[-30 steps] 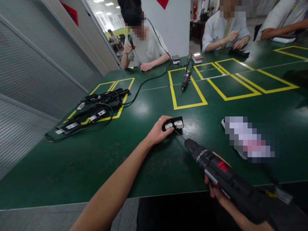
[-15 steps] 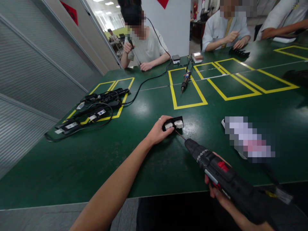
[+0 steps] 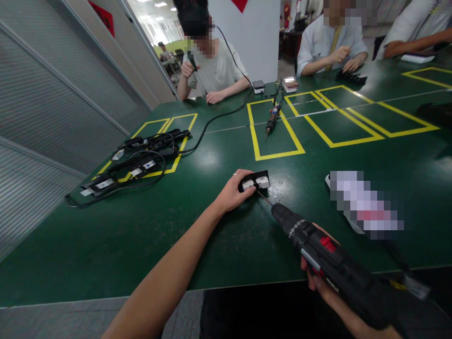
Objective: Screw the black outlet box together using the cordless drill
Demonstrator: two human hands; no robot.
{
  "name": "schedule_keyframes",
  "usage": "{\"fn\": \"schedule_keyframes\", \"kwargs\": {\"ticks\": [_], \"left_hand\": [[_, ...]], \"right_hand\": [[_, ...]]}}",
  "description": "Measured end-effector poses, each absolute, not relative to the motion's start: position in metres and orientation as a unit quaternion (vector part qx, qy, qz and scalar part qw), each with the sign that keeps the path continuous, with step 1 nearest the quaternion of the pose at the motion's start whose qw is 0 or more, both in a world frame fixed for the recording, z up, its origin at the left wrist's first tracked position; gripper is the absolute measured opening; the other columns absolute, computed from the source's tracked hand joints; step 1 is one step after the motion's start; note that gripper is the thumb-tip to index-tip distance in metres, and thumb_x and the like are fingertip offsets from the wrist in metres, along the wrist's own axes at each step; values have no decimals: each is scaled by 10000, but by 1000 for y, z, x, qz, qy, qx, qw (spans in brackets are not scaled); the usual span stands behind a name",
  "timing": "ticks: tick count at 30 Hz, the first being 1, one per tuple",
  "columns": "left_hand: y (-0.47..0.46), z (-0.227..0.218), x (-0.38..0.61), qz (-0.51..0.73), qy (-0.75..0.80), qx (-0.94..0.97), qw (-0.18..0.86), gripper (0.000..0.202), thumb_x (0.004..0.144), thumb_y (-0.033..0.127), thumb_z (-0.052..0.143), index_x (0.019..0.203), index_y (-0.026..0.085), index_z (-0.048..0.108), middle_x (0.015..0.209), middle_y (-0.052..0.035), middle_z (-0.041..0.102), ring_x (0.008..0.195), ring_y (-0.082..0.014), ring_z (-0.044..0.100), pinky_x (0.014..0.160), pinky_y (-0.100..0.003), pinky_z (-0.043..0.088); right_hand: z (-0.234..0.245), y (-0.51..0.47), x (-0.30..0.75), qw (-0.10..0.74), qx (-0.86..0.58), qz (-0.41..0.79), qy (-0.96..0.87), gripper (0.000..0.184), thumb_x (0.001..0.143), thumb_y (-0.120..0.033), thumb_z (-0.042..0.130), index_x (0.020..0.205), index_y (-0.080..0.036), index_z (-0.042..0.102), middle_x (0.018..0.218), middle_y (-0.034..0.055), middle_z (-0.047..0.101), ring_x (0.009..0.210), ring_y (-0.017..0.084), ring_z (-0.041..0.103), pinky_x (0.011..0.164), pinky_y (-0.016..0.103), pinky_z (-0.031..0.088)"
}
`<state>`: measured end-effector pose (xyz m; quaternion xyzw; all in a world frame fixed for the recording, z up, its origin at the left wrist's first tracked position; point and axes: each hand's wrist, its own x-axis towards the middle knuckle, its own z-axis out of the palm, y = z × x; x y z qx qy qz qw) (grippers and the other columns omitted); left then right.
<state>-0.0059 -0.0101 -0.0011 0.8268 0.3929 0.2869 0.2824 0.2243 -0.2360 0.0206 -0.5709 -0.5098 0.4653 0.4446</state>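
My left hand (image 3: 233, 191) is closed round the left end of a small black block with two white inserts (image 3: 257, 181), pinning it to the green table (image 3: 148, 235). A ring shows on one finger. My right hand (image 3: 317, 278) grips the handle of a black cordless drill with a red switch (image 3: 328, 261). The drill's thin bit (image 3: 264, 198) points up and left and its tip meets the near side of the block.
Black power adapters with cables (image 3: 134, 162) lie at the left in yellow-taped boxes. An electric screwdriver (image 3: 271, 120) rests in a yellow rectangle farther back. A blurred white object (image 3: 363, 207) lies to the right. Other people sit at the far side, one holding a tool (image 3: 192, 61).
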Motion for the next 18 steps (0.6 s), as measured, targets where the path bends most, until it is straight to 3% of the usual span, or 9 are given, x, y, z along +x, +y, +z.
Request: {"fn": "schedule_keyframes", "kwargs": {"ticks": [18], "left_hand": [[-10, -1, -5, 286, 396, 826, 281, 392, 824, 306, 568, 1194, 195, 500, 1177, -90, 553, 1105, -242, 540, 990, -423, 430]], "right_hand": [[15, -236, 226, 433, -585, 446, -521, 575, 867, -349, 568, 1401, -262, 371, 912, 65, 688, 707, 208, 676, 687, 347, 603]]}}
